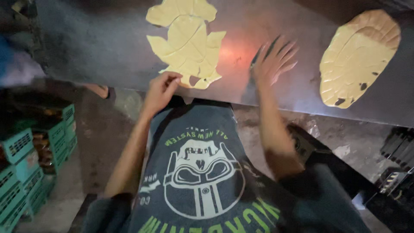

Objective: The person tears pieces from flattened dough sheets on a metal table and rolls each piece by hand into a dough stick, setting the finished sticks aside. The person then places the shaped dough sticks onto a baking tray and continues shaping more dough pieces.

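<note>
Head view looks down past a dark printed T-shirt (198, 172) onto a grey metal griddle (108, 43). On that griddle lies a thin, pale yellow sheet of dough (187, 43), cracked into several pieces, its near edge close to the griddle's near rim. The left hand (160, 91) sits at that near edge, fingers curled narrow, with the fingertips (174, 80) touching or pinching the sheet's lowest corner; a firm grip cannot be told. The right hand (272, 62) is blurred, fingers spread wide and holding nothing, flat over bare metal just beside the cracked sheet on its right; whether it touches the surface cannot be told. Farther right on the griddle, well apart from the cracked sheet, lies an oval flatbread (358, 56), yellow with a browned far end and a few dark spots. Off the griddle's left end stand stacked green plastic crates (30, 168) on the floor.
</note>
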The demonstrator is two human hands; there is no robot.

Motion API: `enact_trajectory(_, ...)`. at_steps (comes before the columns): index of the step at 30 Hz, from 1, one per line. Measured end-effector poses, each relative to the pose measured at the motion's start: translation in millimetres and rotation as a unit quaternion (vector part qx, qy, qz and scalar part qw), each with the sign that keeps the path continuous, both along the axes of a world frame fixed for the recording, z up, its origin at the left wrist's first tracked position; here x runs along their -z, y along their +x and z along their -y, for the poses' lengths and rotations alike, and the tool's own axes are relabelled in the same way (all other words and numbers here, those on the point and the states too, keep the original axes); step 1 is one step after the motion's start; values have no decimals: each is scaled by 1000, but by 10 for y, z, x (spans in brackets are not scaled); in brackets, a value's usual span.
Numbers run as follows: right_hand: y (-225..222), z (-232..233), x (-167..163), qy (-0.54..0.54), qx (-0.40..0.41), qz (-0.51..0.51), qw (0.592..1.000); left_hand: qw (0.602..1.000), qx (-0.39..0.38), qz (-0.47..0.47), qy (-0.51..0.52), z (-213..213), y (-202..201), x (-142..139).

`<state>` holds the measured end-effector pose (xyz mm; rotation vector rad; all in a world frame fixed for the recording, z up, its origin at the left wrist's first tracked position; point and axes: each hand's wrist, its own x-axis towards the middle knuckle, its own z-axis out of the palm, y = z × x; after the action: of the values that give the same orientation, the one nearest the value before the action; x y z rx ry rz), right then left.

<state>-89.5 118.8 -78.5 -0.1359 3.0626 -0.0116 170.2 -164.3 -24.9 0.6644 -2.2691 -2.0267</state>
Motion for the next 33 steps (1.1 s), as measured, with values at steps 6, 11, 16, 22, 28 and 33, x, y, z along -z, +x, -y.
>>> enact_trajectory(6,-182,-27,88,-76,-41,-110,990,1000,1,26,8,195,101,-19)
enact_trajectory(11,596,-103,81,49,8,2,999,1000,1,8,-11,431,36,-80)
enact_trajectory(16,-497,-72,-11,54,85,-3,995,998,-10,25,53,504,75,-16)
enact_trajectory(22,887,8,118,-31,75,-72,994,998,51,23,-3,461,-56,-55)
enact_trajectory(28,-73,-146,-152,-55,73,-100,991,994,95,45,8,293,-283,-109)
enact_trajectory(33,360,-142,29,-81,64,-148,984,989,143,16,14,-98,-448,-24)
